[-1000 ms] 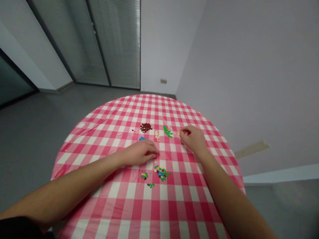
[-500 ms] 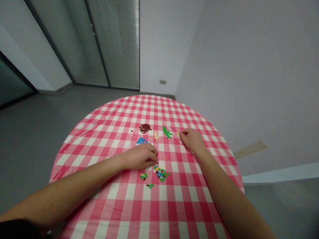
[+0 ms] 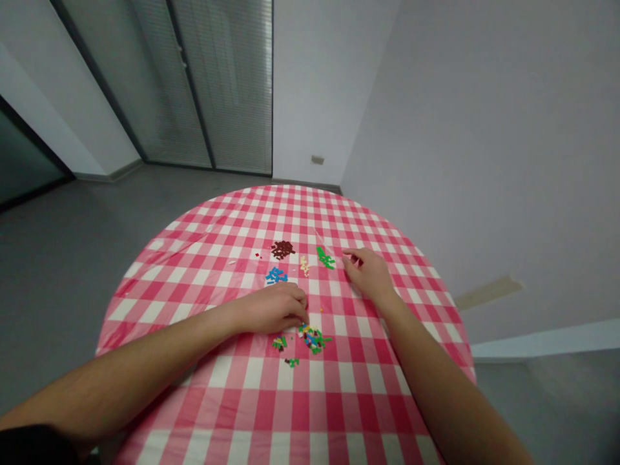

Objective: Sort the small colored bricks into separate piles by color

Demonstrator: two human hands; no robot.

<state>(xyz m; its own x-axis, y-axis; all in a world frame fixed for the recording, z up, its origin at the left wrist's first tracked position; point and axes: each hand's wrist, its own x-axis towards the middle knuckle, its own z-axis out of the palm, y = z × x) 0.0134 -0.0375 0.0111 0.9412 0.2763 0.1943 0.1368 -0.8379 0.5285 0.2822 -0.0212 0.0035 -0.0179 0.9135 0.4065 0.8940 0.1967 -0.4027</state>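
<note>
right hand [image 3: 369, 276] spread wider now, index out; left hand [image 3: 272, 309] curled beside mixed bricks [image 3: 313, 338], hold unclear

The tablecloth [image 3: 242, 400] has a pink-red and white gingham check. On it, the far piles of small bricks are dark brown [image 3: 283, 249], green [image 3: 325, 258], blue [image 3: 276, 275] and cream [image 3: 303, 265]; the near pile [image 3: 312, 338] is multicoloured.

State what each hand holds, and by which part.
Left hand: no held thing shows, its fingertips by a pile of tiny bricks. Right hand: fingers drawn together; too small to tell if they pinch a piece.
</note>
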